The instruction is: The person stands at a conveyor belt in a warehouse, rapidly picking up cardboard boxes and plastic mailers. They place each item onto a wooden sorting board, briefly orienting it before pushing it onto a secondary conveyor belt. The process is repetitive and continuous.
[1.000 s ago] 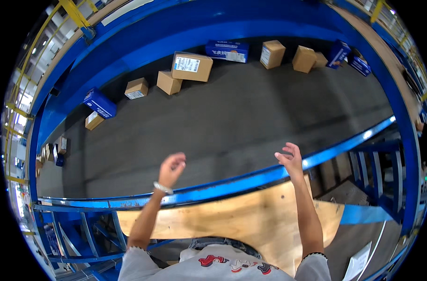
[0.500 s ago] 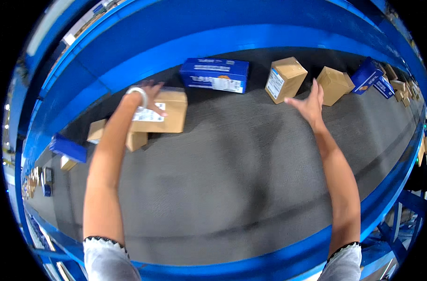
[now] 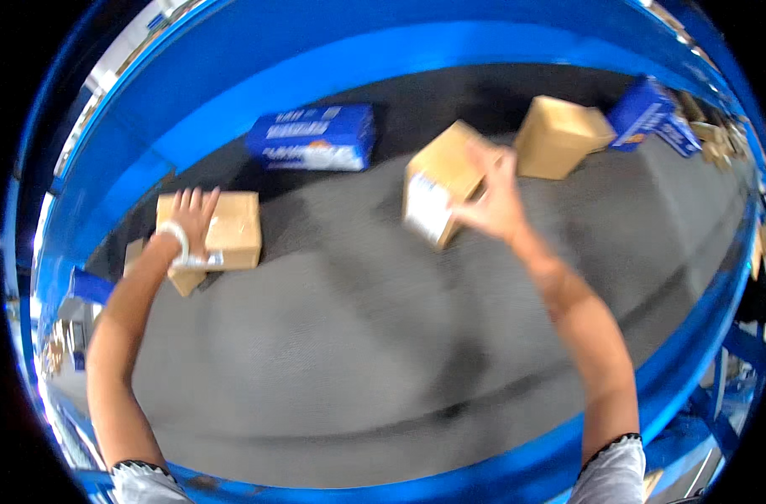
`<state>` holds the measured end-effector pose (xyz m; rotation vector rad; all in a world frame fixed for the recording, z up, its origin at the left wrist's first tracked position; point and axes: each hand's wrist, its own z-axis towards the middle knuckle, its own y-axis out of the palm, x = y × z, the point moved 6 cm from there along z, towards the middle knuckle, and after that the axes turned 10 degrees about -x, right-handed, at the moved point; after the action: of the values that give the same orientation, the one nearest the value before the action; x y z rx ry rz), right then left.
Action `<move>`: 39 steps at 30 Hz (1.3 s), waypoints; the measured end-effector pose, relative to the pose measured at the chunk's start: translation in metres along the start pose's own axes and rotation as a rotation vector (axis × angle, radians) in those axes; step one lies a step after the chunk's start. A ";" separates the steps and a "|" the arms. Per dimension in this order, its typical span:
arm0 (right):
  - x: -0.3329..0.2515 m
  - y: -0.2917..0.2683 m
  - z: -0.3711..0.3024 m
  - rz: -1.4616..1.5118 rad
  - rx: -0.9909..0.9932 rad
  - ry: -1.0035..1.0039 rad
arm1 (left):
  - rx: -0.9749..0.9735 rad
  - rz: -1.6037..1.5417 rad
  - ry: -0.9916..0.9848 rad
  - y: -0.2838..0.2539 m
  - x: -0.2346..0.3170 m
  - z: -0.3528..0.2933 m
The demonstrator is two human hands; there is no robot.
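My left hand [image 3: 191, 225] lies with fingers outstretched on top of a brown cardboard box [image 3: 238, 225] at the left. That box rests partly over a smaller carton [image 3: 187, 280]. Toward the middle, my right hand [image 3: 501, 202] grips the right side of another cardboard box [image 3: 450, 164], thumb at its near edge. This box is tilted, its white label facing left and toward me; motion blurs it somewhat. Between and beyond my hands lies a blue printed box [image 3: 316, 139]. A plain brown box [image 3: 555, 139] stands just past my right hand.
All of these lie on a wide dark conveyor belt [image 3: 341, 361]. A tall blue wall [image 3: 417, 46] curves along its far side, and a blue rail [image 3: 333, 496] borders the near side. More blue boxes [image 3: 643, 113] and small cartons [image 3: 715, 143] crowd the far right.
My right hand has reached the labelled box and taken hold; the box now sits nearer and tilted. The boxes have shifted left in view, my left hand with its box.
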<state>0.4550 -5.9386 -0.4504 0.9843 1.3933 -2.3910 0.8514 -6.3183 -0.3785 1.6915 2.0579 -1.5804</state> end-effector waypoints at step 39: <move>-0.334 -0.293 -1.207 0.716 2.343 1.003 | 0.585 -0.299 1.837 -0.196 0.694 -0.731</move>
<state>1.1032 -4.8276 -0.4352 2.1736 -2.3166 -1.6709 0.8111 -5.2945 -0.3073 4.1538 2.2096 -0.1867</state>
